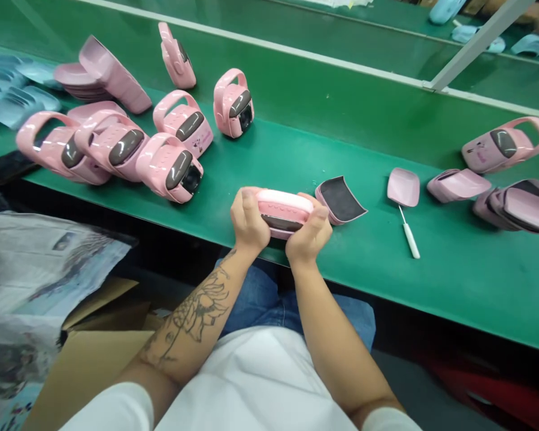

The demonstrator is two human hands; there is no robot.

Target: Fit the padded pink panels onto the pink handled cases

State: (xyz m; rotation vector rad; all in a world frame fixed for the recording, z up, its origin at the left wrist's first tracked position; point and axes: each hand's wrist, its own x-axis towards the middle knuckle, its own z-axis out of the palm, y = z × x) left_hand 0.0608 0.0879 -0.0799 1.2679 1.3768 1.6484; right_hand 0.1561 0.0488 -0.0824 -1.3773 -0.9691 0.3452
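- Workpiece: one pink handled device (285,208), located at the near edge of the counter (431,281), in front of the torso. Whether its underside touches the counter cannot be told.
- Left hand (250,220): closed around the device's left end, thumb on the near side. Most of the fingers are hidden.
- Right hand (309,230): closed around the opposite end in matching fashion, thumb along the side. Its remaining fingers are also largely hidden.
- Orientation: the carry handle faces up towards the viewer; the dark glossy window lies on the near side, between the hands.
- Handling (judged): the shell appears to be rigid moulded plastic, likely light to moderate in weight. The glossy finish may slip under dry fingers.
- Grip points: take hold at both ends of the shell, as shown, or by the handle loop for carrying. Avoid pressing on the window, which probably scratches easily.
- Adjacent part: a black-lined pink panel (341,200) sits just beside the right hand. Its thin, curved form suggests some flex; lift it by the edges.
- Right of that: a loose pink panel (403,187), with a white-handled screwdriver (411,239) at its near edge.
- Left: several similar pink devices (173,170) stand grouped on the counter.
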